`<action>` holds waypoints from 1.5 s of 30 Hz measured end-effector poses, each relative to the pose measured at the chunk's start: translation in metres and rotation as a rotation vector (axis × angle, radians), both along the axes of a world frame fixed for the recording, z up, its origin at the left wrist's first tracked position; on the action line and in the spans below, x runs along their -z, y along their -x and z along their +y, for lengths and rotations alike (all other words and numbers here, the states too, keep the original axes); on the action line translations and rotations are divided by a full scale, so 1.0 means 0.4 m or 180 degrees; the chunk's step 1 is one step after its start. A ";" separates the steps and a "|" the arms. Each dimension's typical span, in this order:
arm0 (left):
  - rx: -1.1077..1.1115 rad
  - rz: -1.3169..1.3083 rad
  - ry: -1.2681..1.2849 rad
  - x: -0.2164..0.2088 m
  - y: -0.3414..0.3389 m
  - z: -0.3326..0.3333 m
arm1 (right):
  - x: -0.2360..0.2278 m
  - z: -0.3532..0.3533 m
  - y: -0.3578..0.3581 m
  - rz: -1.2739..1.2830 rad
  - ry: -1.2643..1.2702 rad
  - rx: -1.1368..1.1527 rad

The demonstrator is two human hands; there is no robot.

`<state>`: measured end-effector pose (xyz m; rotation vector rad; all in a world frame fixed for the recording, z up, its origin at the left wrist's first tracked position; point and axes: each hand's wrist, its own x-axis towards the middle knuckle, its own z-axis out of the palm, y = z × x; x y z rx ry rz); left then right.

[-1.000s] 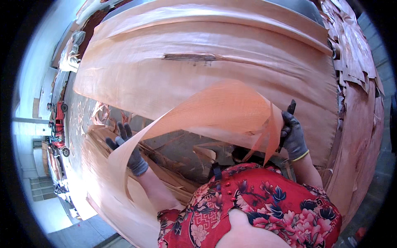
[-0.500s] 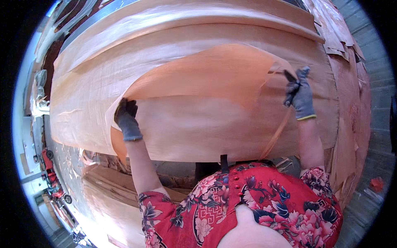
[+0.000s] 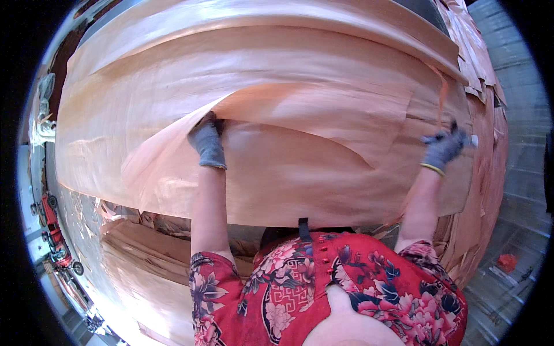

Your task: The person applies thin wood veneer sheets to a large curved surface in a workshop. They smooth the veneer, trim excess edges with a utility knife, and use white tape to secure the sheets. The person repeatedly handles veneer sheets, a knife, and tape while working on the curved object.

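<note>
A broad, thin sheet of pale wood veneer (image 3: 277, 98) lies over other veneer on the stack, its middle raised in a curl. My left hand (image 3: 206, 140), in a grey glove with dark fingers, is closed on the sheet's lifted edge; the fingertips are partly hidden under the fold. Toward the right end of the stack is my gloved right hand (image 3: 444, 147), blurred by motion. A narrow orange veneer strip (image 3: 444, 95) runs up from its fingers, which appear closed round it. A small pale thing (image 3: 474, 140) shows beside those fingers, too unclear to name.
A rolled-up ridge of veneer (image 3: 277, 20) spans the far side. Ragged veneer sheets (image 3: 476, 57) hang at the right edge. Below the near edge, at left, sits a lower veneer stack (image 3: 144, 248). A red wheeled machine (image 3: 55, 233) stands farther left.
My left hand has moved up and right with the veneer edge, and the raised curl has flattened. My right hand has moved right and down, drawing the strip rightward.
</note>
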<state>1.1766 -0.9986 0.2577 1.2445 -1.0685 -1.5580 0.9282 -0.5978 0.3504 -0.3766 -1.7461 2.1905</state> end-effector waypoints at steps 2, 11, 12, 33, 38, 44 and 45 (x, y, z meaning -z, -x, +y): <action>0.0081 -0.0126 -0.0015 -0.003 0.020 0.021 | 0.016 0.129 0.012 -0.0696 0.0404 0.0337; 0.0545 -0.1081 0.0077 0.042 -0.022 -0.020 | 0.097 -0.370 -0.175 -0.0343 -0.0316 -0.4557; 0.0638 -0.1163 0.0022 0.031 -0.023 -0.021 | 0.120 -0.452 -0.194 -0.0553 -0.0385 -0.4505; 0.1960 -0.3889 0.3840 0.040 -0.019 0.048 | 0.124 -0.547 -0.251 -0.0774 -0.1485 -0.4550; 0.1825 -0.3333 0.3450 0.042 0.010 0.062 | 0.120 -0.655 -0.289 -0.0187 -0.2672 -0.5177; 0.1715 -0.3211 0.3491 0.051 0.021 0.060 | 0.112 -0.757 -0.310 0.1354 -0.4609 -0.4545; 0.1680 -0.3175 0.3479 0.053 0.021 0.057 | 0.110 -0.765 -0.313 0.1459 -0.4587 -0.4474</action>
